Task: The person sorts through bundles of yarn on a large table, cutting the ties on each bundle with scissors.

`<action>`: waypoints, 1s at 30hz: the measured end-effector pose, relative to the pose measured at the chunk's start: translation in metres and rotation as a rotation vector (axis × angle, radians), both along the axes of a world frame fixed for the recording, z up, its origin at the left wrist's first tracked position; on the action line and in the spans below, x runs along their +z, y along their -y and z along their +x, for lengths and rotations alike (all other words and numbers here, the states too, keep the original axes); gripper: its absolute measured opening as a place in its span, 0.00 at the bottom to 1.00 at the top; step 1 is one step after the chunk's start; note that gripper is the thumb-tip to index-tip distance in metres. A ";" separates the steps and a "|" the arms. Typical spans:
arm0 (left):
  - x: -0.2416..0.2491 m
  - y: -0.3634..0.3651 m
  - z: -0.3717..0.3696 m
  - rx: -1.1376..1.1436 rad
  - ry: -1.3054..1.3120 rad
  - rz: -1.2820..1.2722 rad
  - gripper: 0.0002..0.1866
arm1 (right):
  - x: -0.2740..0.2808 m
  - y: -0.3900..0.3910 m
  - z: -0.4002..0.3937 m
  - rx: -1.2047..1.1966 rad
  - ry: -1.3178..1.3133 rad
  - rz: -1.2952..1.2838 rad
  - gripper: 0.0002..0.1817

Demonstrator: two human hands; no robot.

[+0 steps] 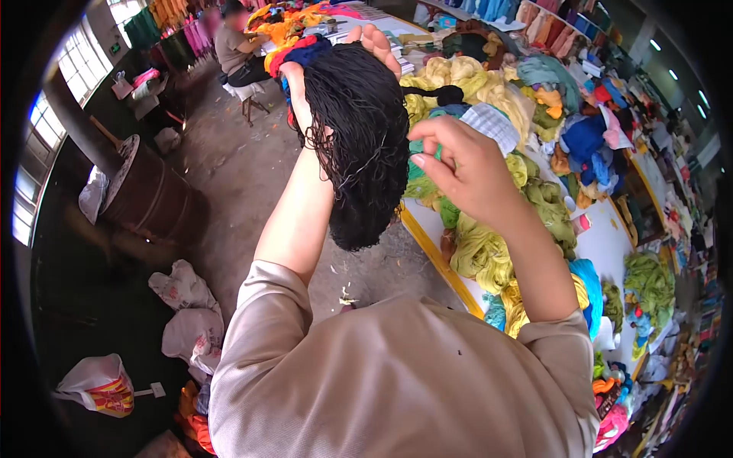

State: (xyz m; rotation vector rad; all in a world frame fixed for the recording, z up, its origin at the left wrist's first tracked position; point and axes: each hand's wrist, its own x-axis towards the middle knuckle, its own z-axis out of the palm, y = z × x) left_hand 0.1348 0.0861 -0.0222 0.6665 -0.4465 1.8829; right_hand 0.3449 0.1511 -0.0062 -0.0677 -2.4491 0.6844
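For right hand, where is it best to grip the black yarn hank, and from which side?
I would close the right hand around the narrower lower end of the black yarn hank, coming from the right. That end hangs down as a compact bundle, while the left hand occupies the top and loose strands stray along the left edge.

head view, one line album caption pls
Black yarn hangs from the left hand, right hand beside it, near a yarn-strewn table

It was a yarn workshop: colored skeins [479, 256] heaped the long tabletop [437, 238], with more hanging yarn [546, 21] beyond.
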 end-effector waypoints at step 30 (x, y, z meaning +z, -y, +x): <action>-0.027 -0.007 0.010 0.066 0.038 -0.164 0.53 | -0.008 0.002 0.009 0.195 -0.121 0.068 0.05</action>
